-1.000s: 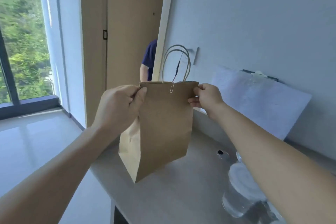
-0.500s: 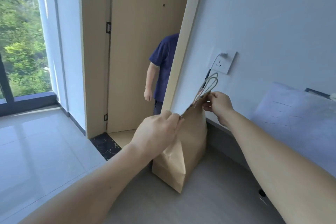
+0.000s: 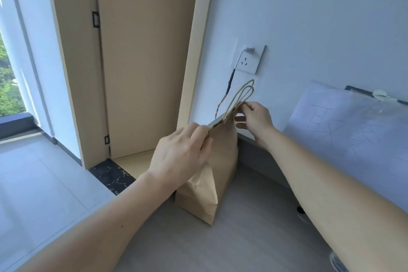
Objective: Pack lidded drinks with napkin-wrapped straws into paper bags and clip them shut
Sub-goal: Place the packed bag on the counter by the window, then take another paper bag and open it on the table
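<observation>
On the grey table point(image 3: 254, 238) the paper bag point(image 3: 220, 161) stands upright between the hands, its flattened top edge running away from the person, the left hand point(image 3: 181, 154) pinching the nearer end and the right hand point(image 3: 256, 121) pinching the farther end beside the twine handles point(image 3: 240, 97).

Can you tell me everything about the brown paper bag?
The paper bag is plain brown, with folded-in sides and two twine handles sticking up. It stands on the grey counter by the wall, its top edge pressed flat together. The left hand pinches the near end of that edge; the right hand pinches the far end, by the handles.
</observation>
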A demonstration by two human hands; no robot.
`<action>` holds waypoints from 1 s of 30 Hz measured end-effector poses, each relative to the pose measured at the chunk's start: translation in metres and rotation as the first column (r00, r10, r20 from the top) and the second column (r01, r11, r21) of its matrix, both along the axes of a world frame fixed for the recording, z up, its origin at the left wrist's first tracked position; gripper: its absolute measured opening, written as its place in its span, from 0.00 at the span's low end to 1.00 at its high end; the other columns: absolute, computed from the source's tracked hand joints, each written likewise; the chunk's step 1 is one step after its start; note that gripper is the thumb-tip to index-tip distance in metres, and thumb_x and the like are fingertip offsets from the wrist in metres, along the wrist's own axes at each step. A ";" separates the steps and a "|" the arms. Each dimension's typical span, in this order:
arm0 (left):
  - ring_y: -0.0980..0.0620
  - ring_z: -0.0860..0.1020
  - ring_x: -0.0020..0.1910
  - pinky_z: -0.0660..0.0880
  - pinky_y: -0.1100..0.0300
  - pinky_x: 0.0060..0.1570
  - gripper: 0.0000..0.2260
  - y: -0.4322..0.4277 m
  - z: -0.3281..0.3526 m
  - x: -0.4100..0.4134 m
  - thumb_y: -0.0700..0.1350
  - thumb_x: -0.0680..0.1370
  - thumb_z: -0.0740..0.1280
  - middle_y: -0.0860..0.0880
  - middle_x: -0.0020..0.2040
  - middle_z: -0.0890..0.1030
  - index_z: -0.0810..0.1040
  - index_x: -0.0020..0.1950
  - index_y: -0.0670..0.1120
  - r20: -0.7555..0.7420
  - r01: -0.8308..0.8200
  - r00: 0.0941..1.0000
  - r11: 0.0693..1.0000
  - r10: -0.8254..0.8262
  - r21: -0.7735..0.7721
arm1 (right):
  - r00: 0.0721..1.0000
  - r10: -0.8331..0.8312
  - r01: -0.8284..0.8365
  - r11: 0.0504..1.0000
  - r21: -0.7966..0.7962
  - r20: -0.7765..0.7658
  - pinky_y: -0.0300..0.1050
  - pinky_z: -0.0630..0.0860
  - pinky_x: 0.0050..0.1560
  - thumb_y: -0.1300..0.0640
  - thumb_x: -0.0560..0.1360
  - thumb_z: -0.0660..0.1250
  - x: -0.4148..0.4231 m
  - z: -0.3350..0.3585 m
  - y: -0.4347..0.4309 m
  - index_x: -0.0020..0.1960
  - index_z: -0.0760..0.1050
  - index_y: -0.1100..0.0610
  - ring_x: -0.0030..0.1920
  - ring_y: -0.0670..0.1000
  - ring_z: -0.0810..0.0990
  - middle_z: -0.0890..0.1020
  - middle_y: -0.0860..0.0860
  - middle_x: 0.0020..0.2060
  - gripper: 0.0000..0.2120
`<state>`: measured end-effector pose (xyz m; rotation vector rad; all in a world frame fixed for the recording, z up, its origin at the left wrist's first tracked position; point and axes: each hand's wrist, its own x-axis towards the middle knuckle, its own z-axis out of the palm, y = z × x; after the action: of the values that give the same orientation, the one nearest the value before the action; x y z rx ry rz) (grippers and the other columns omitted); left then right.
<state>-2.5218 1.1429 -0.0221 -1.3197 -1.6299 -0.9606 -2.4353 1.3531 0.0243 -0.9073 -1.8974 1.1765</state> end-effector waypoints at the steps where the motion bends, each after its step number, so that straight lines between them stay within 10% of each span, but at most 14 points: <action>1: 0.46 0.76 0.38 0.71 0.56 0.29 0.06 0.002 0.002 0.003 0.40 0.71 0.73 0.47 0.42 0.77 0.80 0.46 0.42 -0.035 -0.037 0.999 0.999 0.038 0.020 | 1.000 0.005 -0.005 1.000 0.010 0.031 0.45 0.82 0.41 0.55 0.81 0.59 0.006 0.002 -0.004 0.54 0.79 0.58 0.43 0.49 0.83 0.83 0.48 0.47 0.11; 4: 0.43 0.74 0.60 0.71 0.48 0.59 0.13 0.011 0.009 0.018 0.37 0.74 0.64 0.45 0.57 0.77 0.80 0.58 0.44 -0.241 -0.070 0.966 0.993 0.092 0.095 | 0.987 0.003 -0.012 0.998 0.060 0.159 0.52 0.82 0.51 0.48 0.80 0.61 0.036 0.006 -0.014 0.66 0.71 0.55 0.52 0.49 0.80 0.76 0.48 0.59 0.18; 7: 0.39 0.74 0.65 0.65 0.42 0.69 0.10 0.020 0.012 0.047 0.36 0.74 0.61 0.43 0.56 0.79 0.80 0.51 0.42 -0.333 -0.091 0.941 0.993 0.060 -0.076 | 0.945 -0.021 -0.040 0.983 0.179 0.327 0.53 0.77 0.60 0.43 0.79 0.62 0.080 0.014 -0.026 0.72 0.66 0.54 0.62 0.49 0.76 0.73 0.48 0.66 0.26; 13: 0.43 0.64 0.71 0.57 0.47 0.71 0.22 0.038 0.032 0.143 0.56 0.75 0.63 0.45 0.68 0.71 0.74 0.64 0.45 -0.072 0.009 0.994 0.713 -0.083 -0.701 | 0.738 -0.105 -0.143 0.941 0.306 0.667 0.42 0.67 0.61 0.42 0.77 0.65 0.211 0.037 -0.059 0.71 0.69 0.53 0.66 0.48 0.72 0.73 0.48 0.68 0.26; 17: 0.45 0.67 0.68 0.66 0.51 0.63 0.27 0.050 0.046 0.229 0.60 0.76 0.63 0.47 0.71 0.69 0.68 0.71 0.48 0.157 0.264 0.961 0.590 -0.227 -0.763 | 0.631 -0.174 -0.103 0.947 0.304 0.756 0.43 0.67 0.61 0.40 0.76 0.66 0.315 0.054 -0.096 0.71 0.69 0.51 0.66 0.49 0.72 0.73 0.48 0.68 0.27; 30: 0.44 0.67 0.70 0.68 0.47 0.63 0.32 0.037 0.079 0.598 0.62 0.74 0.66 0.47 0.71 0.69 0.66 0.74 0.52 0.161 0.440 0.815 0.414 -0.557 -0.797 | 0.595 -0.449 0.291 0.894 0.341 0.667 0.41 0.63 0.63 0.41 0.77 0.65 0.709 0.033 -0.226 0.74 0.66 0.53 0.72 0.50 0.67 0.69 0.49 0.73 0.30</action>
<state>-1.9238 1.1797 0.0568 -2.5823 -1.6390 -0.3505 -1.7265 1.1266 0.0571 -1.7538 -2.1982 0.3366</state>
